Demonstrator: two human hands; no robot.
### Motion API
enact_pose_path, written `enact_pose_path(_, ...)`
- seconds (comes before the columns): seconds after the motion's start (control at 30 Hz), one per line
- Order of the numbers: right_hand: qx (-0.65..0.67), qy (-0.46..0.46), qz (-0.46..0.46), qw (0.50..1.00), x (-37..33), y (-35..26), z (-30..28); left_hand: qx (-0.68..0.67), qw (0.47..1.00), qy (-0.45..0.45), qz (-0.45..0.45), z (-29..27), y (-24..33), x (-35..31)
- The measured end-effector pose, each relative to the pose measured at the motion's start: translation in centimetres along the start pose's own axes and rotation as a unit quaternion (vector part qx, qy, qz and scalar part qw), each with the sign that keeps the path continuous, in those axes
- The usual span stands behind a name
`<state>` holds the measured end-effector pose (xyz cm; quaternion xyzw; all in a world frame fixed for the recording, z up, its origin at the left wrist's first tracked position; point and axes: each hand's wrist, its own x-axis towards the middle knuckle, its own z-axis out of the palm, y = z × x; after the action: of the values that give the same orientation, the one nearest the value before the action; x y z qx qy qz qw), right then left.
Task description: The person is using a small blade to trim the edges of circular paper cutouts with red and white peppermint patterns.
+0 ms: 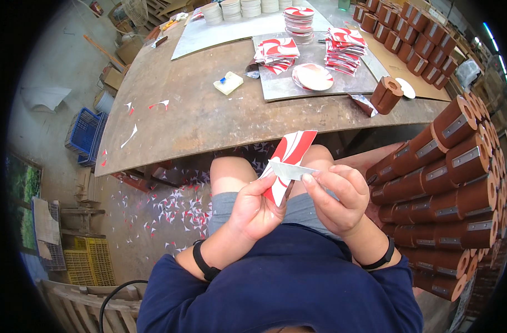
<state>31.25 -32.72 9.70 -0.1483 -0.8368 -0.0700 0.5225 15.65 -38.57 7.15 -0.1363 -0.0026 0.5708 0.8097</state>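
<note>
Over my lap, my left hand [254,212] is closed on a red-and-white swirl-printed sheet [295,147], the thumb lying along its lower left edge. The sheet is tilted, with a white pointed end hanging down. My right hand [342,201] pinches a thin pale strip [286,170] between thumb and fingers. That strip tapers to a point at the left and lies across the front of the sheet. Whether the two are joined, I cannot tell.
The brown table [170,119] bears stacks of printed sheets [277,53], round printed discs [313,77] and a brown cylinder [386,95]. Piled brown cylinders [447,180] stand close on my right. Cut scraps [178,208] litter the floor. Blue crates [86,136] stand left.
</note>
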Motion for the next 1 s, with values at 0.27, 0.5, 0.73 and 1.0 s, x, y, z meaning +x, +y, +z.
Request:
enact_pose_path(0.27, -0.012, -0.010, -0.008, 1.000, 0.1, 0.7, 0.1, -0.001, 1.000, -0.001, -0.013, -0.1, 0.0, 0.2)
enact_pose_path(0.5, -0.006, -0.013, -0.011, 1.000, -0.4, 1.1, 0.3, 0.011, 1.000, 0.009, 0.008, -0.4, 0.0, 0.2)
enact_pose_path(0.73, 0.006, -0.026, 0.010, 1.000, -0.9, 0.6, 0.0, 0.166, 0.980, 0.054, 0.100, 1.5, -1.1, 0.4)
enact_pose_path(1.0, -0.008, 0.032, -0.017, 0.999, -1.2, 1.6, 1.0, 0.146, 0.983, 0.061, 0.089, 1.8, -1.2, 0.3)
